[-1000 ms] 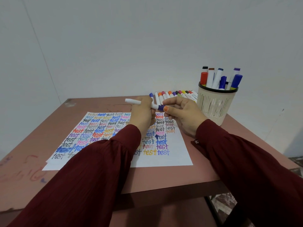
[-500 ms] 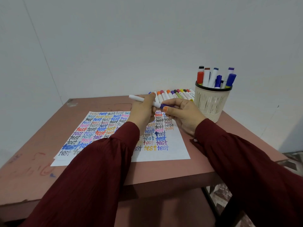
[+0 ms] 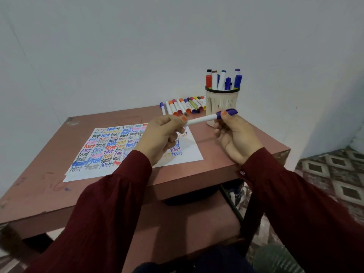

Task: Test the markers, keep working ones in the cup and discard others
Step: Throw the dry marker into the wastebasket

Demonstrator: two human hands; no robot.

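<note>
I hold one marker (image 3: 204, 119) between my two hands, in the air above the right part of the worktop (image 3: 214, 154) and just in front of the cup (image 3: 221, 104). My left hand (image 3: 159, 134) is curled round the white barrel end, with the thumb lying on top. My right hand (image 3: 234, 136) pinches the purple cap (image 3: 229, 112) between thumb and fingers. The marker lies almost level, the purple end a little higher and pointing to the right. The cup is pale with a dark rim. Several markers (image 3: 222, 79) stand upright in it, with red, blue, purple and dark ends. Left of the cup, a row of markers (image 3: 183, 106) lies side by side on the worktop, close to the wall (image 3: 118, 56). Below my left hand lies a white paper (image 3: 110, 148), covered with the word "test" in many colours.
</note>
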